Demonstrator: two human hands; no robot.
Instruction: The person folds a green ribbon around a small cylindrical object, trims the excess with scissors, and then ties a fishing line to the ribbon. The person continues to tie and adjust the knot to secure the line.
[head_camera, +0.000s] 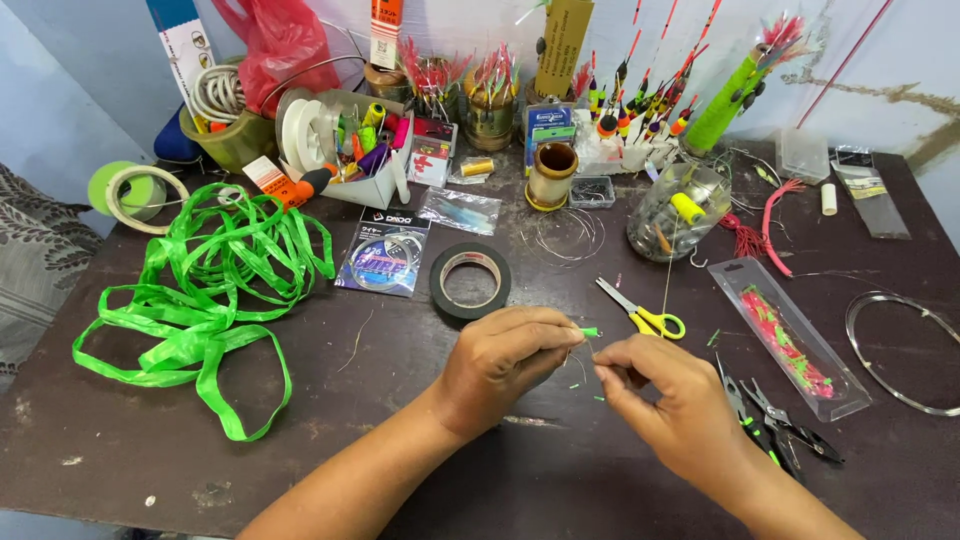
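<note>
My left hand (505, 358) pinches a tiny bright green piece (589, 332) between its fingertips, just above the dark tabletop. Close to its right, my right hand (672, 400) has its fingers closed as if on a fine thread that I can barely make out. A thin yellow thread runs up from near the hands to a yellow spool (687, 207) in a clear jar (676, 218). Yellow-handled scissors (645, 315) lie just beyond my fingers. A roll of black tape (470, 281) lies behind my left hand.
A tangle of green plastic ribbon (215, 285) covers the left of the dark table (330, 440). Black pliers (775, 420) and a clear packet of pink lures (800, 340) lie at the right. Fishing floats, jars and spools crowd the back edge. A wire loop (905, 355) lies far right.
</note>
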